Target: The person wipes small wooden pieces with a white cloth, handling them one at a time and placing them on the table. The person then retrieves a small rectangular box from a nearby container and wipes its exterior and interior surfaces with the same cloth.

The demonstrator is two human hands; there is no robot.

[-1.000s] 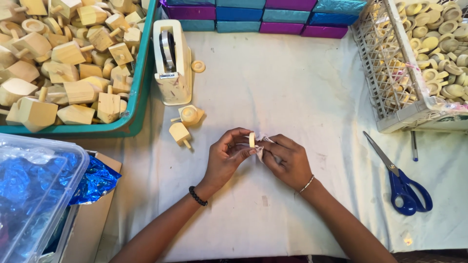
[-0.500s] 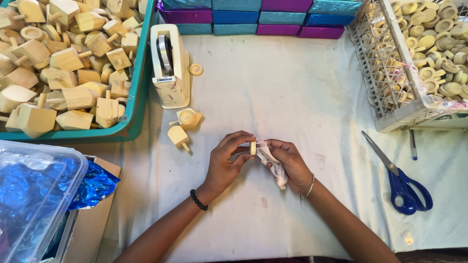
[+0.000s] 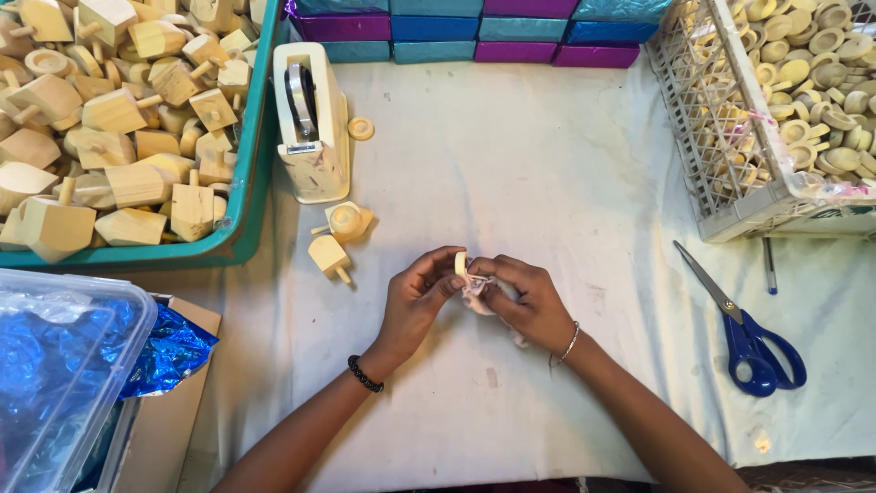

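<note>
Between both hands' fingertips, small wooden ring (image 3: 461, 263), upright, pinched by left hand (image 3: 415, 301), right hand (image 3: 525, 301)

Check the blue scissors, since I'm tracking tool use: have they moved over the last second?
No. The blue scissors lie where they did, just below the white wire basket's near corner.

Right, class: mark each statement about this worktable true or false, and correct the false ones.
1. Both hands meet on a small wooden ring. True.
2. The scissors have red handles. False: blue.
3. The tape dispenser stands beside the teal tray of wooden blocks. True.
4. The left hand wears a metal bangle. False: a black bead band; the bangle is on the right hand.
5. The white basket is empty. False: it holds wooden rings.
</note>
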